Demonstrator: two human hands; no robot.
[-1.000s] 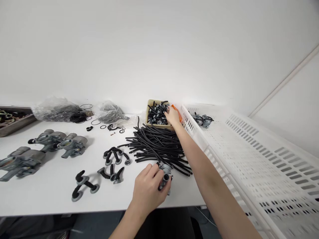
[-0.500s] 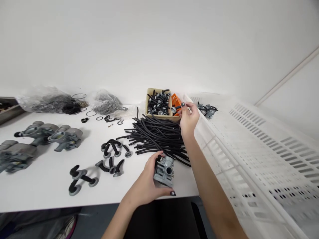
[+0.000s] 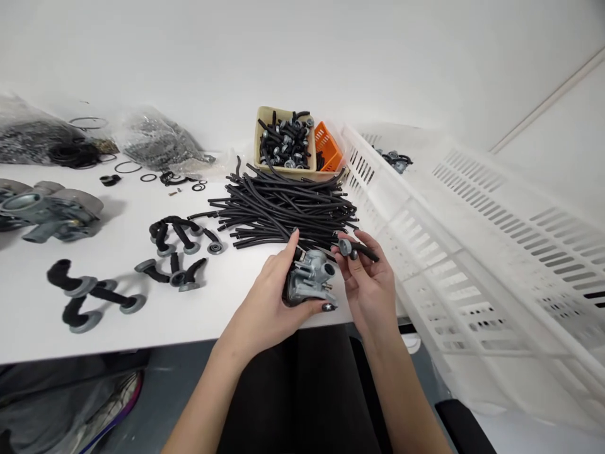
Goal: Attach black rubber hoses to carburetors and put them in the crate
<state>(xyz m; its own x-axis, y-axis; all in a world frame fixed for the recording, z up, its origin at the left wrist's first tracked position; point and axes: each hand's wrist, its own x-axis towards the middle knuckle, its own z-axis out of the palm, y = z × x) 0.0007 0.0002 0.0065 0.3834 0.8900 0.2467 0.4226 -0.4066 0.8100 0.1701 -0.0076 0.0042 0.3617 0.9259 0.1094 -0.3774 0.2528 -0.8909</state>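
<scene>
Far left: grey cast metal housings at table edge; black rubber elbow fittings near front edge. Centre: your left hand closed around small grey metal carburettor body, now lifted nearer you. Right hand, back from tan box of black capped parts, pinches black capped hose fitting just beside carburettor. Open table between fittings and hands; white perforated plastic crate crowds right.

Matt grey cast-metal carburetor
</scene>
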